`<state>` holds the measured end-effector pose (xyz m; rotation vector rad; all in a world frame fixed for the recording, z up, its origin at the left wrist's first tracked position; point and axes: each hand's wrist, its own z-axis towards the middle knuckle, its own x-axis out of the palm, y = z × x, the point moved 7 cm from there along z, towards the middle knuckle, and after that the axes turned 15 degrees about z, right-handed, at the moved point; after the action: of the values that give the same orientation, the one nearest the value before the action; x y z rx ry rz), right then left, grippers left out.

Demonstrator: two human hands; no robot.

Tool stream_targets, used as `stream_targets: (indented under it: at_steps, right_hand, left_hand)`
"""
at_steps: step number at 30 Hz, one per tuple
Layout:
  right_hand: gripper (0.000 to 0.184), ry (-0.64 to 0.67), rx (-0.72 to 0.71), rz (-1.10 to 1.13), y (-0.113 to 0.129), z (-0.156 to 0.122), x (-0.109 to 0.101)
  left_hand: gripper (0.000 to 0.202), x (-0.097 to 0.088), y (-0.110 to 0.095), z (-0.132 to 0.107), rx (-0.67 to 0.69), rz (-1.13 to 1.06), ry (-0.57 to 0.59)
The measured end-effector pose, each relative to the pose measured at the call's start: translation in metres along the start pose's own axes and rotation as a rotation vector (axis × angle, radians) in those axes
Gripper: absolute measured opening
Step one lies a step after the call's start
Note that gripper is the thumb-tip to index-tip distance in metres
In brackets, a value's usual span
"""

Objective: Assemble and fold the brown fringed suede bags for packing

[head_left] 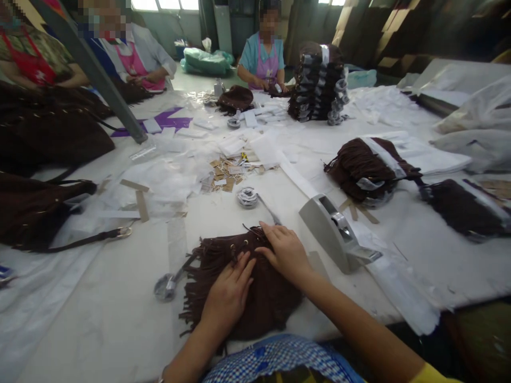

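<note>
A dark brown fringed suede bag (263,303) lies flat on the white table (99,319) just in front of me. My left hand (229,292) rests palm down on the middle of the bag, fingers stretched toward its top edge. My right hand (283,250) lies on the bag's upper rim near the eyelets, fingers extended and pressing flat. A wrapped metal buckle (165,285) on the bag's strap sticks out to the left. Neither hand holds anything.
A grey tape dispenser (333,231) stands right of the bag. A tape roll (247,197) and paper tags (225,175) lie beyond. More brown bags lie at the left (35,213) and right (367,170); a stack (319,85) stands far off. Other people work across the table.
</note>
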<state>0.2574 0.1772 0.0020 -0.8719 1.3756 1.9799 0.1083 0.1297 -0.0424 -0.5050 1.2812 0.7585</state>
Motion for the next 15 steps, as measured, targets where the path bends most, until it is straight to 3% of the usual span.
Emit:
stream_targets:
  at_steps: [2,4,8,12,15]
  right_hand:
    - [0.049,0.056,0.018,-0.099,-0.004,0.011,0.01]
    - [0.044,0.006,0.068,-0.119,-0.009,0.016,0.009]
    - [0.047,-0.201,0.213,-0.113,-0.027,-0.003,-0.023]
    - [0.038,-0.215,0.37,-0.252,-0.042,-0.039,-0.058]
    - [0.034,-0.221,0.227,-0.216,-0.018,-0.041,-0.066]
  left_hand:
    - [0.046,-0.001,0.0,0.0,-0.005,0.004,0.004]
    - [0.046,-0.002,0.0,0.0,-0.007,0.0,-0.003]
    - [0.047,-0.003,0.0,-0.001,-0.002,-0.025,-0.012]
    - [0.047,-0.001,0.001,-0.002,-0.005,-0.039,-0.012]
    - [0.046,0.001,0.001,-0.003,-0.009,-0.042,-0.016]
